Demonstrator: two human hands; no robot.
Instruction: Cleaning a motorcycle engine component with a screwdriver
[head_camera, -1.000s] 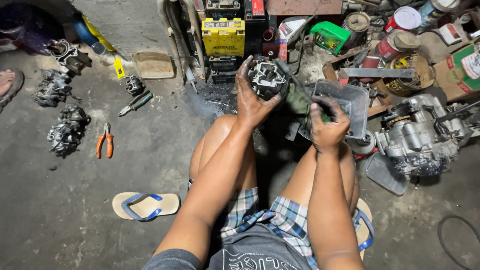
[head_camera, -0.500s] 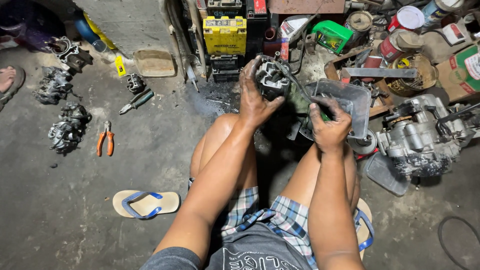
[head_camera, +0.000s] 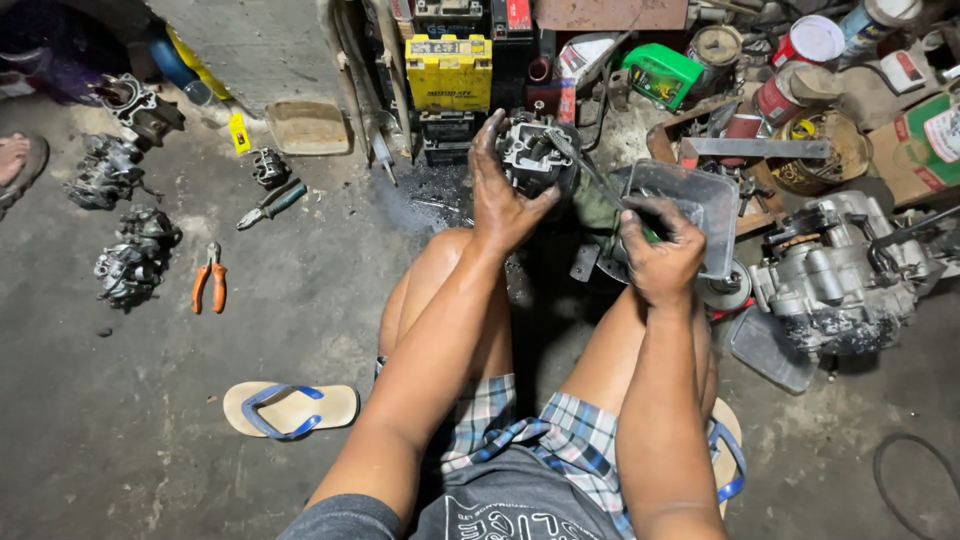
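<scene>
Grimy grey metal: a small engine cylinder head (head_camera: 535, 152), held up above the knees, gripped from the left side by the left hand (head_camera: 503, 195), fingers curled over its top edge and thumb pressed on its lower face. Right hand (head_camera: 660, 250) fisted tight around a green-handled tool (head_camera: 600, 185), thin shaft angled up into the head. Just behind that hand, a clear plastic tray (head_camera: 700, 205), tilted on the floor. Further right, a grey engine block (head_camera: 835, 270) on the concrete, dirty and half stripped. Beyond the head, against the wall, a yellow battery (head_camera: 449, 70) and a green box (head_camera: 660, 72) among cans and scrap. Off to the left, orange-handled pliers (head_camera: 210, 278) lying flat, well apart from the hands, with dark engine parts (head_camera: 135, 258) near them. Nearer the left leg, a tan flip-flop (head_camera: 290, 408) with blue straps on the floor (head_camera: 120, 430).
</scene>
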